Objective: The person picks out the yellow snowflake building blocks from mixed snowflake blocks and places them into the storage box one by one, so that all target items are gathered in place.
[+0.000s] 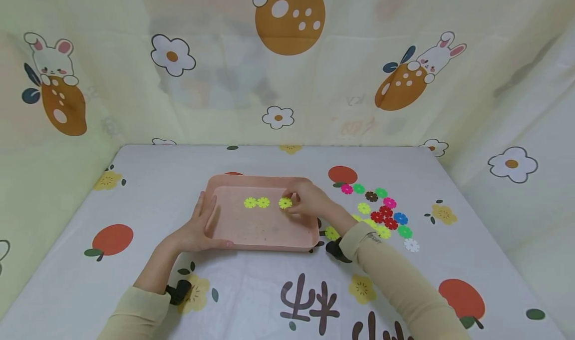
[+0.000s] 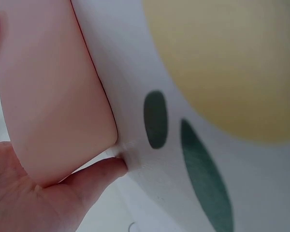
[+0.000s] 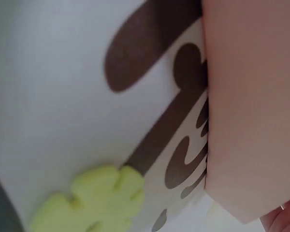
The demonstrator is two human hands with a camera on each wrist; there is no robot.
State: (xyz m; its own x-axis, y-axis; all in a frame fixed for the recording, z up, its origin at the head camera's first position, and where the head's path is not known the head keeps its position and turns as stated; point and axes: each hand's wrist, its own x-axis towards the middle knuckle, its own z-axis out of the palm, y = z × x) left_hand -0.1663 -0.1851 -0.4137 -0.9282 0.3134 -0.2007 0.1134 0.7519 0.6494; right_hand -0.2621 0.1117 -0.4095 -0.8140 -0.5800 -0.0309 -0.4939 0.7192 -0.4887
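A pink rectangular tray [image 1: 265, 237] lies on the table. My left hand [image 1: 195, 230] rests against its left front corner, thumb along the front wall and fairly straight fingers at the left side. In the left wrist view the palm and thumb touch the tray's corner [image 2: 63, 121]. Over the right part of the tray, my right hand [image 1: 310, 200] pinches a yellow flower-shaped piece [image 1: 285, 203] between thumb and fingers. Two more yellow flower-shaped pieces [image 1: 256, 202] lie side by side in the tray. The right wrist view hides the pinch; only part of that hand shows at its lower right corner.
Right of the tray lie several flower-shaped pieces, including red [image 1: 385, 215], blue [image 1: 401, 218], green [image 1: 404, 231], brown [image 1: 371, 196] and white [image 1: 411, 245]. A yellow flower-shaped piece [image 1: 332, 233] lies near the tray's right side, under the right forearm. A patterned curtain [image 1: 215, 105] stands behind the table.
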